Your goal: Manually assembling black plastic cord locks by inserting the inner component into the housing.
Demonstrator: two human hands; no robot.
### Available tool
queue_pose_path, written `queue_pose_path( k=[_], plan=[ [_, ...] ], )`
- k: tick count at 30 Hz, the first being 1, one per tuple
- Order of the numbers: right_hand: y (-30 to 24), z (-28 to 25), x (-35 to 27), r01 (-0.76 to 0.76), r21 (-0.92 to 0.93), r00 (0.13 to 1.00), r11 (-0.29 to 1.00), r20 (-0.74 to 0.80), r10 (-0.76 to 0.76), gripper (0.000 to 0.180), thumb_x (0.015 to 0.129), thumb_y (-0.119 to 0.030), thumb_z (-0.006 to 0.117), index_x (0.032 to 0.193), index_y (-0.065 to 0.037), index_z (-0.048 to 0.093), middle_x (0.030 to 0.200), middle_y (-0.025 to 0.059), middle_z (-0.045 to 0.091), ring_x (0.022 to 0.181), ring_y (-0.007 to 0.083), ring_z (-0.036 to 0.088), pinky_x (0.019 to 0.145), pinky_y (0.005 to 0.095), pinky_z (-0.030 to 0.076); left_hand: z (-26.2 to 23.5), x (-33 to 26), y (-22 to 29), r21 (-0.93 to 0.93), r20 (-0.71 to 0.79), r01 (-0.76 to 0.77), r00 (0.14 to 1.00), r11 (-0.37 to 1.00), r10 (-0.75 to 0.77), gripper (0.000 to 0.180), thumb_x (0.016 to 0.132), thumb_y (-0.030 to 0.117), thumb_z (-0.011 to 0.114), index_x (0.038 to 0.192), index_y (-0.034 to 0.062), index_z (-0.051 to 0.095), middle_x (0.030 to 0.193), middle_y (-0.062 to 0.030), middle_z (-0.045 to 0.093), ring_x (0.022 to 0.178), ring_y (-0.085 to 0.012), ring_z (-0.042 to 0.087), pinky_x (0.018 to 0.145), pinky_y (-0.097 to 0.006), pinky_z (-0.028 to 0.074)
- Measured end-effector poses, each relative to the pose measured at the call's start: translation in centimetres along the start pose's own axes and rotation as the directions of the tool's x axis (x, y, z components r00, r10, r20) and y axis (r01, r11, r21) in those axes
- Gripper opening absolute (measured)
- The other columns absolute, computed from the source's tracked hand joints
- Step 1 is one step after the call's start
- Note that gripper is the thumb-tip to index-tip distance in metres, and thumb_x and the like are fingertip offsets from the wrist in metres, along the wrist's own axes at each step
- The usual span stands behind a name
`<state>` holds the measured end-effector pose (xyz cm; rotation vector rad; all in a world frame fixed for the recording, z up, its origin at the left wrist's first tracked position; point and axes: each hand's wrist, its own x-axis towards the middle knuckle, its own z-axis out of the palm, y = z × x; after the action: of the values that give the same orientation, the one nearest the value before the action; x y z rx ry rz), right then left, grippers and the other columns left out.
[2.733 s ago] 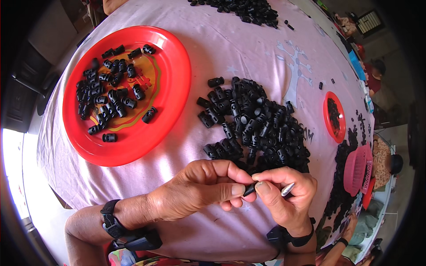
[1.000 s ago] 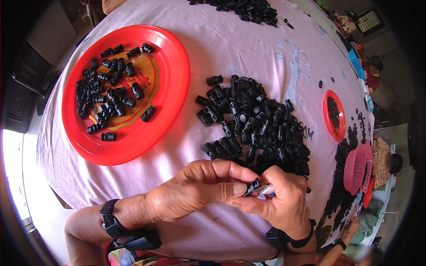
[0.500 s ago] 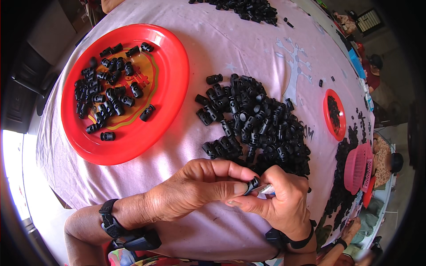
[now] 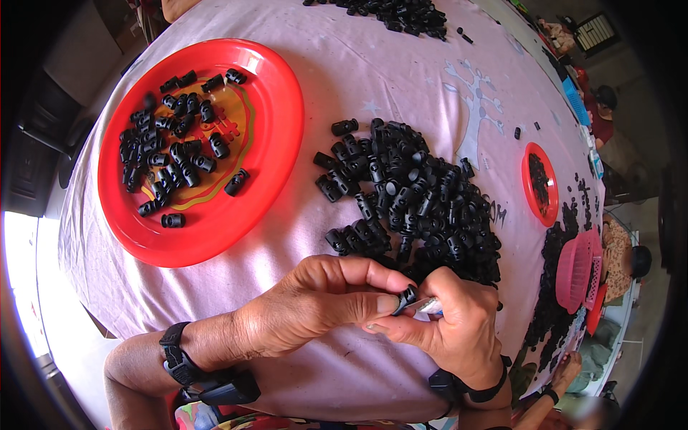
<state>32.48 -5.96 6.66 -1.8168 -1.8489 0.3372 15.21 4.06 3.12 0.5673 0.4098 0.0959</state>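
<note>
Close to the table's near edge, my left hand [image 4: 326, 304] pinches a black cord lock [image 4: 406, 297] between thumb and forefinger. Facing it, my right hand [image 4: 459, 322] grips a slim, pale blade-like tool [image 4: 428, 307], partly hidden in the fingers. The tool's thin tip meets or nearly meets the cord lock. Just beyond both hands lies a large pile of black cord locks [image 4: 408, 193]. At the left, more of them sit scattered on a big red plate [image 4: 272, 165] with a yellow-orange centre.
A pink patterned cloth [image 4: 344, 79] covers the table. Another black pile [image 4: 401, 14] lies at the far edge. To the right are a small red plate [image 4: 552, 211] of black parts, a pink basket [image 4: 573, 276] and dark heaps. Another person's hand [image 4: 568, 370] shows at lower right.
Hardly anything differs. Both hands keep the same grip on the cord lock and the tool, and the whole view has shifted very slightly.
</note>
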Motion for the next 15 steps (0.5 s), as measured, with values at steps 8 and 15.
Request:
queue_pose_path(
  k=[8,15],
  plan=[
    [0.15,0.12,-0.27,-0.001,-0.023,1.0,1.0,0.0,0.001,0.054,0.066,-0.048,0.081,0.062,-0.009,0.043,0.049,0.005,0.05,0.041,0.0201,0.054,0.039,0.0306,0.043,-0.11,-0.03,-0.16,-0.001,0.004,-0.015,1.0,1.0,0.015,0.024,0.09,-0.001,0.056,0.114,0.0003,0.06,0.115,-0.0089,0.061,0.109,-0.015,0.056,0.096,-0.027,0.043],
    [0.05,0.07,-0.19,0.007,-0.028,1.0,1.0,-0.006,-0.008,0.055,0.065,-0.049,0.08,0.062,-0.01,0.042,0.048,0.004,0.048,0.041,0.0195,0.054,0.038,0.0305,0.043,0.03,-0.09,-0.07,0.027,-0.002,-0.017,1.0,1.0,0.017,0.024,0.09,0.0,0.056,0.113,0.0002,0.06,0.115,-0.009,0.062,0.109,-0.0149,0.056,0.097,-0.028,0.043]
  ],
)
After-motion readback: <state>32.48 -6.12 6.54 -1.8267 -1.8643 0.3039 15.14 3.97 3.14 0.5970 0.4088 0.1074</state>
